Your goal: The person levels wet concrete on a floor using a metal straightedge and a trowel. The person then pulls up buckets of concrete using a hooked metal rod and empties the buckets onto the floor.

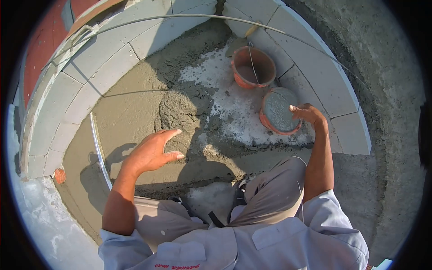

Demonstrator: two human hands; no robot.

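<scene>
My left hand hovers over the wet mortar with thumb and fingers apart, holding nothing. My right hand is at the right rim of a reddish bucket filled with grey mortar. Its thumb and fingers are parted over the bucket, and I see nothing held in them. Whether the hand touches the rim, I cannot tell. Behind that bucket stands a second reddish bucket, with mortar residue inside and a thin wire handle. A rough heap of mortar lies ahead of my left hand.
Low walls of pale blocks curve around the mortar-covered floor. A long straight strip lies on the mortar at left. A trowel rests by the far wall. A thin rod or hose arches across the top.
</scene>
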